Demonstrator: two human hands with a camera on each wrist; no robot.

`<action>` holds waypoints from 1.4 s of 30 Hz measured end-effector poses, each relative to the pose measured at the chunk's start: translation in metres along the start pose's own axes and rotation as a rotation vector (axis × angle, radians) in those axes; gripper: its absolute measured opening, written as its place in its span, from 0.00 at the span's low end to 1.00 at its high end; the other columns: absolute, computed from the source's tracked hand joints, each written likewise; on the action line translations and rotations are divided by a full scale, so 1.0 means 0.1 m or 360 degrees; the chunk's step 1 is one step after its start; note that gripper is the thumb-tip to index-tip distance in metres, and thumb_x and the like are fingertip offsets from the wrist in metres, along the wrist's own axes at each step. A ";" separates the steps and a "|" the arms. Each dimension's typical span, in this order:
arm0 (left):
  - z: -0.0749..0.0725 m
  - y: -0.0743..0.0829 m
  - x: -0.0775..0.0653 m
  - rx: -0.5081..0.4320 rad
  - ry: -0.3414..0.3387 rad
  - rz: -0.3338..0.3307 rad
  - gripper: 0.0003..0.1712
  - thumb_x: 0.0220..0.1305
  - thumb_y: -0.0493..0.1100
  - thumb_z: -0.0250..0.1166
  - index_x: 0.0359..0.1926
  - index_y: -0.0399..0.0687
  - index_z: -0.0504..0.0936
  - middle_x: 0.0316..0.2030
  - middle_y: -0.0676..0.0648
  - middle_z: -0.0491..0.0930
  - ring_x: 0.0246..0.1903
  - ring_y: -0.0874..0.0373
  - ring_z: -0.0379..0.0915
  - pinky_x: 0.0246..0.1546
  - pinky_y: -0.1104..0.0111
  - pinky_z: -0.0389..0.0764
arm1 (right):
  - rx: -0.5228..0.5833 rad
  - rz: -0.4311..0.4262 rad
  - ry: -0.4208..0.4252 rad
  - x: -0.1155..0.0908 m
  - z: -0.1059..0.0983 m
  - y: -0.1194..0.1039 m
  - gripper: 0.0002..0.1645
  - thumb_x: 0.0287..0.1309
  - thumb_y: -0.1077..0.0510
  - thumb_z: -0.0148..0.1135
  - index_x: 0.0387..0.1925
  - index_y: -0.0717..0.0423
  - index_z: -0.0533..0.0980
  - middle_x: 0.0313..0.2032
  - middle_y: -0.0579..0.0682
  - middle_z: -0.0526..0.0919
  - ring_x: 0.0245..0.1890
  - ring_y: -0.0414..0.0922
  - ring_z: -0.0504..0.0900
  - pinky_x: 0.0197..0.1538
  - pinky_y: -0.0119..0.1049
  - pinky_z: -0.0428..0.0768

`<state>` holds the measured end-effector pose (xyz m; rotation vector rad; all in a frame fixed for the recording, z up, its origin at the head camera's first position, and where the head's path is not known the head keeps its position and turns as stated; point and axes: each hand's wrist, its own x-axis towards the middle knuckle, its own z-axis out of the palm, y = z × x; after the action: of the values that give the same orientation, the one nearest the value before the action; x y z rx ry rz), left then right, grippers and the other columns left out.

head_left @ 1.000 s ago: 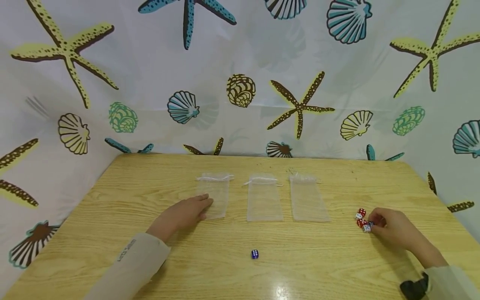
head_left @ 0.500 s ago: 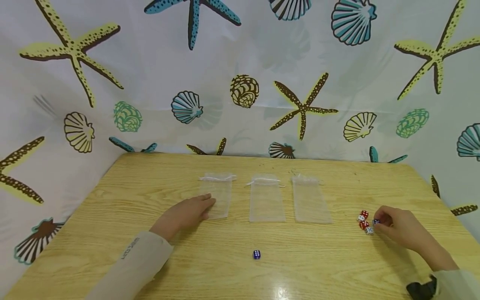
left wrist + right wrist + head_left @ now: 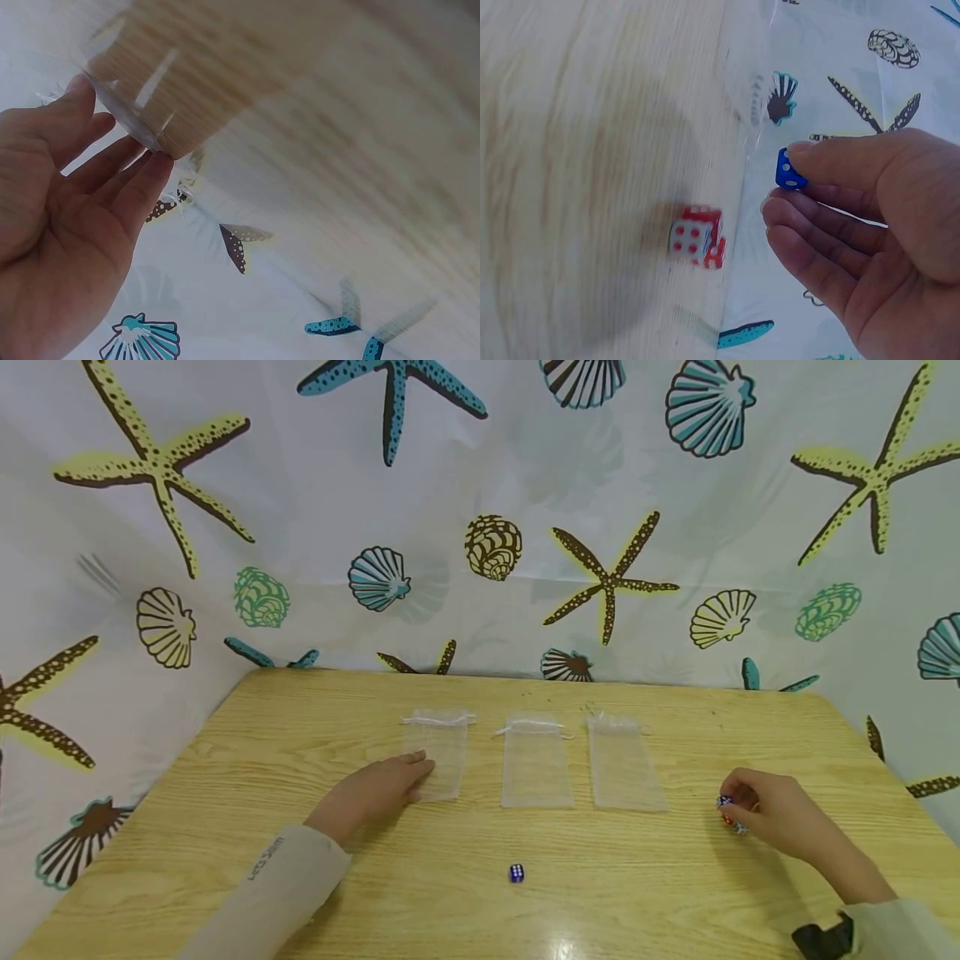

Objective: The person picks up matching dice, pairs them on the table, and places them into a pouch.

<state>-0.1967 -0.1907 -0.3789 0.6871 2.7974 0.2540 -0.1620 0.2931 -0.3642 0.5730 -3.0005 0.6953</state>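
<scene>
My right hand (image 3: 780, 814) pinches a blue die (image 3: 788, 171) with white dots between thumb and index finger, a little above the table. Below it lie a white die (image 3: 690, 238) with red dots and red dice (image 3: 714, 256), partly hidden by the hand in the head view. My left hand (image 3: 375, 789) rests with outstretched fingers on the leftmost sheer drawstring bag (image 3: 448, 768), touching its near left part. Two similar bags, the middle one (image 3: 536, 772) and the right one (image 3: 627, 772), lie flat in the same row.
Another blue die (image 3: 517, 873) sits alone on the wooden table (image 3: 600, 893), nearer to me than the bags. Behind the table and at both sides hangs a white cloth (image 3: 442, 460) printed with shells and starfish.
My right hand first drew the blue die rightward out of the cluster of dice, then brought it back left over them. The left hand stays on its bag. The head view shifts slightly.
</scene>
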 end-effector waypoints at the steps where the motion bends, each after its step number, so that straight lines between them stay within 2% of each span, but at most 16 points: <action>1: 0.00 0.00 0.00 0.0004 0.0001 0.0001 0.27 0.71 0.39 0.52 0.68 0.37 0.62 0.69 0.36 0.59 0.67 0.40 0.58 0.64 0.49 0.64 | 0.0012 -0.0002 -0.0012 0.01 0.01 -0.03 0.04 0.57 0.63 0.63 0.34 0.58 0.76 0.27 0.44 0.79 0.25 0.32 0.74 0.26 0.28 0.75; 11: 0.00 0.01 0.00 0.0025 0.0010 -0.0006 0.27 0.71 0.40 0.52 0.68 0.36 0.63 0.69 0.36 0.59 0.67 0.40 0.59 0.64 0.49 0.64 | 0.0057 -0.0097 -0.0053 0.16 0.14 -0.32 0.02 0.58 0.61 0.63 0.33 0.55 0.77 0.28 0.42 0.79 0.27 0.32 0.75 0.31 0.29 0.76; 28: 0.00 -0.03 0.04 0.0052 0.0019 0.0005 0.27 0.71 0.39 0.53 0.68 0.37 0.63 0.69 0.36 0.60 0.67 0.40 0.59 0.64 0.50 0.65 | 0.0235 -0.0343 -0.0153 0.36 0.48 -0.78 0.04 0.57 0.63 0.64 0.31 0.52 0.76 0.26 0.41 0.77 0.27 0.31 0.73 0.31 0.28 0.75; 42: 0.01 0.00 0.03 0.0024 -0.0019 0.0004 0.28 0.72 0.40 0.52 0.69 0.37 0.61 0.70 0.36 0.58 0.68 0.41 0.57 0.65 0.51 0.64 | 0.0253 -0.0525 -0.0197 0.43 0.75 -1.21 0.06 0.53 0.63 0.67 0.28 0.53 0.76 0.24 0.40 0.76 0.24 0.30 0.70 0.29 0.26 0.73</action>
<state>-0.1987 -0.1892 -0.3803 0.6932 2.7901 0.2290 -0.1540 0.1448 -0.3769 1.1243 -2.8647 0.9036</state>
